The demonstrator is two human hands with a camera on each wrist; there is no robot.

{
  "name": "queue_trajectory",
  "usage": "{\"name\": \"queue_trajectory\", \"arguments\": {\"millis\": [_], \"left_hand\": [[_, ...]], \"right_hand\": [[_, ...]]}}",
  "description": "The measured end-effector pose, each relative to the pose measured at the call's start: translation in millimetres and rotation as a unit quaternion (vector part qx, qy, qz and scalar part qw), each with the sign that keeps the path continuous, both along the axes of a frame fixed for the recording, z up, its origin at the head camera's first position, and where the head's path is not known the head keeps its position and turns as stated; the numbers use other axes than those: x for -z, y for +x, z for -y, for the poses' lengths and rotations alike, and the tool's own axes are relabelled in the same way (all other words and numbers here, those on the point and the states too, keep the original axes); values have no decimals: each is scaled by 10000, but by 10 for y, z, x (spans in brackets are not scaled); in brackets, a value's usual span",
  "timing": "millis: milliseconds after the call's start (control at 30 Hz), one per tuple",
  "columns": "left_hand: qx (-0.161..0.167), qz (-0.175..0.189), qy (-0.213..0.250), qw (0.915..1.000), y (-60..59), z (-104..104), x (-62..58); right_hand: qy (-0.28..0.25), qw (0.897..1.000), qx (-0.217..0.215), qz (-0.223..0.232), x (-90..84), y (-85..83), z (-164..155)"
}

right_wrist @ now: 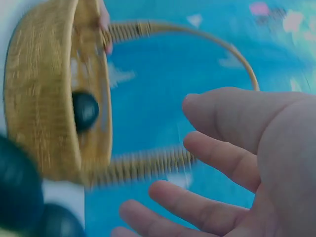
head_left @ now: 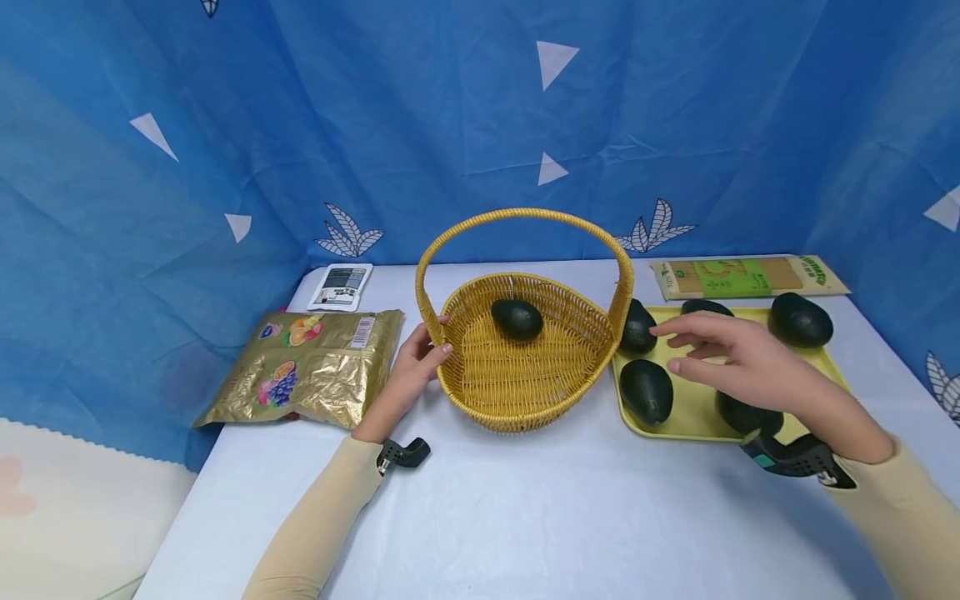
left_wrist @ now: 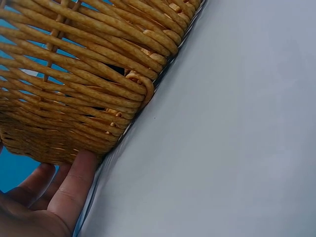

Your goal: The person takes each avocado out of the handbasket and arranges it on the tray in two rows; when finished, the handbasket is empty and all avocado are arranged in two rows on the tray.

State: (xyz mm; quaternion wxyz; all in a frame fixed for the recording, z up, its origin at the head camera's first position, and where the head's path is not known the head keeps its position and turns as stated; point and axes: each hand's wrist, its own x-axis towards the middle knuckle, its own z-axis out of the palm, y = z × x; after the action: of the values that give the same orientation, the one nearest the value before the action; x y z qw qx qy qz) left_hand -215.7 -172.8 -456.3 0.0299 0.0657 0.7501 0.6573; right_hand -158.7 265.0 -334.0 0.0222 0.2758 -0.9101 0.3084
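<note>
A yellow woven basket [head_left: 525,400] with a tall arched handle stands mid-table, and one dark avocado [head_left: 517,320] lies inside it. My left hand [head_left: 417,360] holds the basket's left side near the handle's foot, thumb at the rim. In the left wrist view, fingers [left_wrist: 74,190] press against the wicker wall. My right hand [head_left: 731,354] hovers over the yellow tray [head_left: 682,427] with its fingers apart and nothing held. Several avocados lie on that tray, among them one [head_left: 647,392] at the left front and one [head_left: 800,320] at the back right.
A gold fruit-printed bag [head_left: 315,367] lies left of my left hand, and a small white packet [head_left: 341,287] sits behind it. Behind the tray is a flat pack of noodles [head_left: 750,277]. Blue patterned cloth [head_left: 465,125] hangs along the table's back and sides.
</note>
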Motion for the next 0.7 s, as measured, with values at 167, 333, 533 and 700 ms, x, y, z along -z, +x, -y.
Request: {"name": "queue_trajectory", "arguments": {"millis": [167, 333, 533, 700], "left_hand": [[-30, 30, 21, 10000, 1, 9, 4], [-29, 18, 6, 10000, -2, 5, 6], [-16, 4, 6, 10000, -10, -6, 10], [-54, -20, -37, 10000, -9, 1, 3]], "right_hand": [[283, 9965, -738, 283, -169, -151, 487], [505, 9903, -1221, 437, -189, -388, 883], [716, 9872, -1260, 664, -108, -704, 1228], [939, 9835, -1131, 1054, -35, -936, 1468]]}}
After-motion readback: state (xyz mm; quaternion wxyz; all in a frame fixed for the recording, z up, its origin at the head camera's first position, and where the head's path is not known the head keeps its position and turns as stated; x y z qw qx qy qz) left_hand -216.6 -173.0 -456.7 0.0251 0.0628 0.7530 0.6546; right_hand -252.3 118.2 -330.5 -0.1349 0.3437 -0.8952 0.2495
